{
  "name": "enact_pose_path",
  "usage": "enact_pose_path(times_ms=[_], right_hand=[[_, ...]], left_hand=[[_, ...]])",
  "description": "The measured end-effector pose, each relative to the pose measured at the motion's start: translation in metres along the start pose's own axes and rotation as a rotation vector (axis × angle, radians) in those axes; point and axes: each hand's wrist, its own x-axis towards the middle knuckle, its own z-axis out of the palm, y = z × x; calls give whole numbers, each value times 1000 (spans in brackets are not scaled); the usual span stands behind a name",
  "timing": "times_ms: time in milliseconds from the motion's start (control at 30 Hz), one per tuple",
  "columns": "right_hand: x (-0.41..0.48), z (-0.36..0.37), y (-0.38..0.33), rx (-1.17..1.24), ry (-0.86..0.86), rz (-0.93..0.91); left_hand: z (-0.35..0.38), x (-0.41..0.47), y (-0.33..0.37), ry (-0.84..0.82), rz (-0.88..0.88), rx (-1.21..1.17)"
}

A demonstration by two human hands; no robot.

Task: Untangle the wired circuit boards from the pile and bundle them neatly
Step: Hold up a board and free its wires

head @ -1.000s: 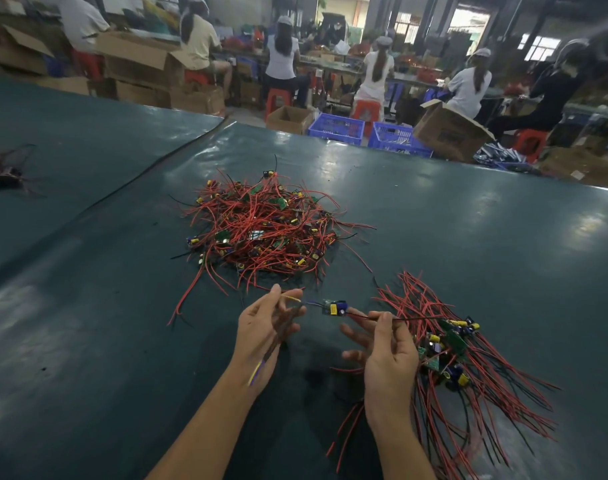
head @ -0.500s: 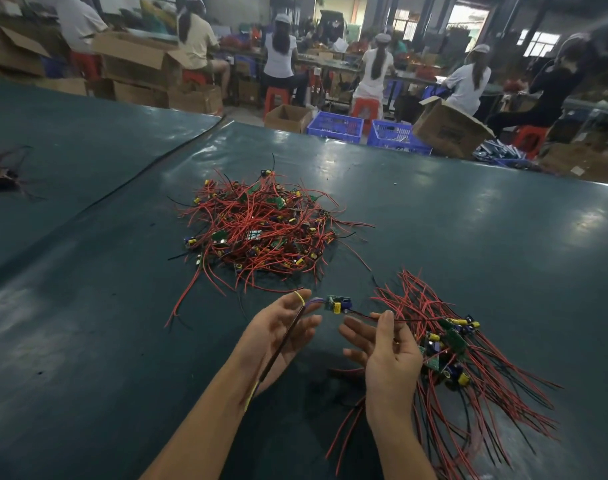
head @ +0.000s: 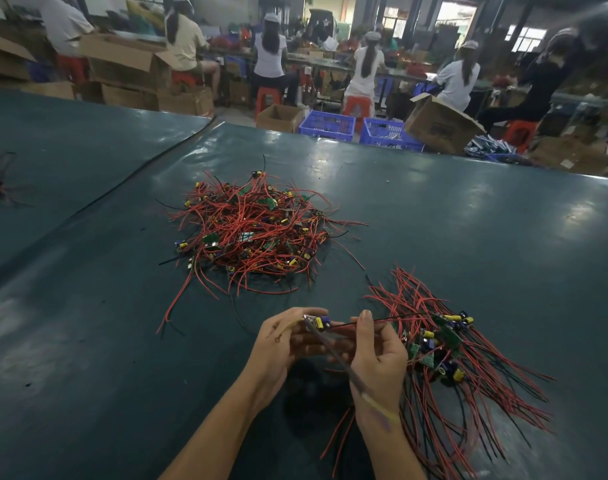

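Holding small board [head: 317,322] up between both hands, lower middle of frame, above desk [head: 88,341]. Left hand [head: 284,344]: fingers curled, tips pinch board. Right hand [head: 378,358]: fingers curled, finger and thumb pinch black wire [head: 394,317] coming off board. Another blurry wire hangs from board down across right wrist. Messy pile [head: 254,233] of red wires and boards sits mid frame, apart from hands. Neat bundle [head: 448,341] lies lower right, just beside right hand.
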Motion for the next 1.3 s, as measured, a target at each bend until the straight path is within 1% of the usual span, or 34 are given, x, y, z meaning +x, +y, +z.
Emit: enact_pose_path(times_ms=[33, 100, 167, 233, 333, 400, 467, 633, 700, 733, 767, 900, 933, 967, 1100, 1233, 1300], right_hand=[[1, -1, -1, 6, 18, -1], [1, -1, -2, -1, 55, -11], [2, -1, -2, -73, 105, -52], [3, -1, -1, -118, 138, -75], [3, -1, 2, -177, 144, -96], [5, -2, 3, -214, 168, -118], [8, -5, 3, -232, 189, -123], [9, -6, 4, -227, 146, -102], [7, -5, 4, -223, 107, -114], [7, -4, 3, -209, 90, -107], [6, -3, 2, -189, 75, -86], [3, -2, -4, -55, -15, -3], [2, -1, -4, -39, -35, -3], [1, 1, -5, -31, -51, -7], [1, 4, -4, -18, -65, -48], [4, 1, -5, -19, -59, -54], [4, 1, -4, -38, -93, -30]], left_hand=[[-1, -1, 0, -27, 12, 51], [-1, -1, -3, -137, 37, 148], [-1, -3, -4, -255, 76, 206], [-3, -4, -3, -305, 105, 261], [-4, -7, -6, -338, 155, 322], [-3, -8, -10, -297, 226, 399], [-3, -8, -12, -210, 334, 484], [-5, -6, -13, -53, 720, 704], [-7, -4, -16, 12, 825, 772], [-8, -4, -17, 43, 816, 757], [-7, -4, -15, 77, 744, 692], [6, -3, -3, 198, 175, 166], [7, -2, -1, 213, 83, 90], [6, -1, 0, 222, 28, 46], [4, -1, 0, 207, -45, -48], [7, 0, -1, 127, 0, -161], [7, 0, -3, 87, 36, -130]])
